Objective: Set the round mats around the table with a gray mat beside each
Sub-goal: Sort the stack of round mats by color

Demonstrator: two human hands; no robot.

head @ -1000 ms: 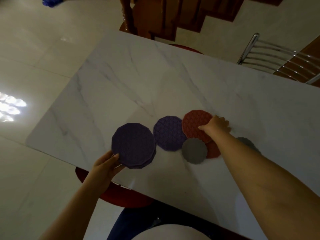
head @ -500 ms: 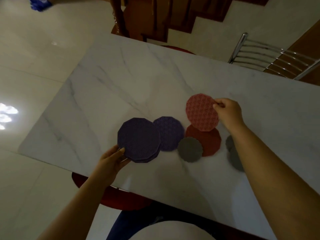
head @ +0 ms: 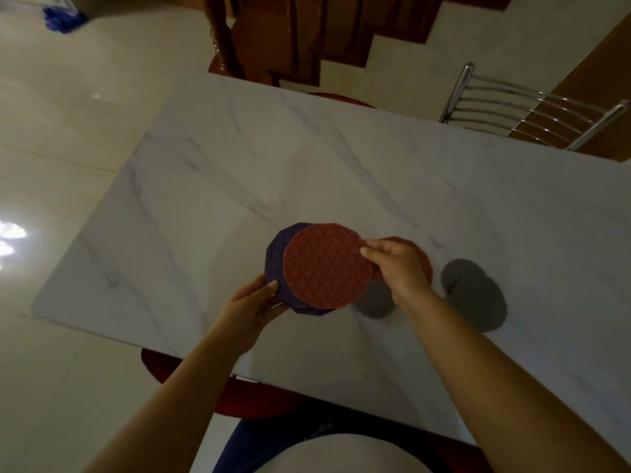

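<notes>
My left hand [head: 251, 307] grips a stack of purple round mats [head: 277, 264] by its near edge, just above the white marble table [head: 205, 186]. My right hand [head: 396, 264] pinches a red round mat [head: 324, 266] by its right rim and holds it over the purple stack. A second red round mat [head: 421, 259] lies on the table, mostly hidden behind my right hand. One small gray mat [head: 374, 302] sits under my right wrist. Two more overlapping gray mats [head: 476, 295] lie to the right.
A chrome-backed chair [head: 532, 110] stands at the table's far right edge. A red seat [head: 239, 394] shows below the near edge and another at the far edge. Wooden stairs [head: 307, 32] rise beyond. Glossy tile floor lies to the left.
My right hand lifted the red mat off the table and carried it left onto the purple stack. My left hand moved the stack right, covering the purple mat that lay on the table.
</notes>
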